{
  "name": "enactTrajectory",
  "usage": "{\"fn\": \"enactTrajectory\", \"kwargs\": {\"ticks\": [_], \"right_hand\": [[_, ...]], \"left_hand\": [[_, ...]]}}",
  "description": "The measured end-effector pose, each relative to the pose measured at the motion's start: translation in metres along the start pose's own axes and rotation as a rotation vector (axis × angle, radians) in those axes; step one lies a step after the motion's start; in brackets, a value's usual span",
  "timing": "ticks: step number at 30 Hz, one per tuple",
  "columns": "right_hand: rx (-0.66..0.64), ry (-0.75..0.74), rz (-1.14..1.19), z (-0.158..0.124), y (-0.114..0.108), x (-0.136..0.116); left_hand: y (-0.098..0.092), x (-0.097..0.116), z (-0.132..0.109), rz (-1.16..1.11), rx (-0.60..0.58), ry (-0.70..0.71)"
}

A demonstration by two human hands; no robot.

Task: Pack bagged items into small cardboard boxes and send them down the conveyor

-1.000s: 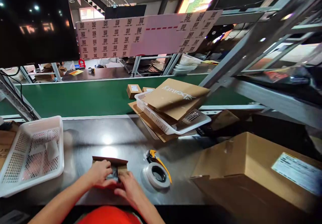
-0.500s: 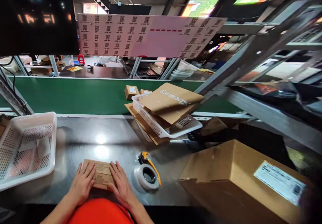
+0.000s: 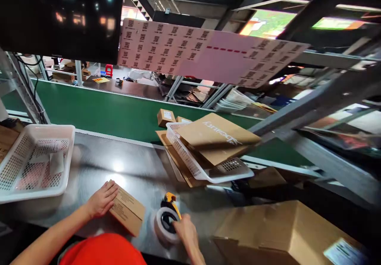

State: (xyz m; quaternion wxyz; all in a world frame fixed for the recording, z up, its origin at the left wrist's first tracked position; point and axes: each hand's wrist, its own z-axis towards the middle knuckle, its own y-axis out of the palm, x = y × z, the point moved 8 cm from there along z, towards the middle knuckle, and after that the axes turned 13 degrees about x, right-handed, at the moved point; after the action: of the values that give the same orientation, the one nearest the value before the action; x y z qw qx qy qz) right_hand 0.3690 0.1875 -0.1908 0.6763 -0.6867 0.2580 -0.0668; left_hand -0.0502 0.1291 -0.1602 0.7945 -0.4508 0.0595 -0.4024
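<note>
A worker in a red top (image 3: 104,251) stands at a steel table (image 3: 95,153), the 2 hands on separate objects. The left hand (image 3: 102,200) lies flat, fingers together, along the left edge of a small brown carton (image 3: 129,209), which sits angled between the 2 hands; its dark printed lines are too fine to read. The right hand (image 3: 187,231) is clamped on a tape dispenser (image 3: 161,232), thumb at the roll's core and fingers at the lower end of the yellow handle (image 3: 170,197). To the right of that hand looms a large brown box (image 3: 264,229), its white shipping label (image 3: 343,252) blurred beyond reading. Left of the left hand, a white basket (image 3: 70,157) contains a pale slip (image 3: 56,163). Beyond the right hand, a second basket (image 3: 186,155) tilts under a flat brown mailer (image 3: 214,138) whose white script, upside down, appears to read "beauty." Past it, 2 small boxes (image 3: 164,118) rest on a green belt (image 3: 89,106), the nearer face of 1 bearing a white label. Farther beyond both hands, a pink panel (image 3: 190,50) shows rows of smeared codes and a dashed red line, beside a dark screen (image 3: 59,22).
</note>
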Motion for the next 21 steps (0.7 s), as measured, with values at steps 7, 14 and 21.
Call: {"fn": "enactTrajectory", "kwargs": {"ticks": [7,14,21], "right_hand": [[0.090,-0.447,0.445,-0.074,-0.068,-0.088],[0.045,-1.023,0.474,-0.160,-0.077,-0.189],[0.048,-1.100,0.396,-0.154,-0.058,-0.176]], "left_hand": [[0.001,0.002,0.000,-0.087,0.016,-0.067],[-0.005,0.004,0.006,-0.196,-0.002,-0.173],[-0.020,0.002,-0.011,-0.609,0.434,-1.224]]}}
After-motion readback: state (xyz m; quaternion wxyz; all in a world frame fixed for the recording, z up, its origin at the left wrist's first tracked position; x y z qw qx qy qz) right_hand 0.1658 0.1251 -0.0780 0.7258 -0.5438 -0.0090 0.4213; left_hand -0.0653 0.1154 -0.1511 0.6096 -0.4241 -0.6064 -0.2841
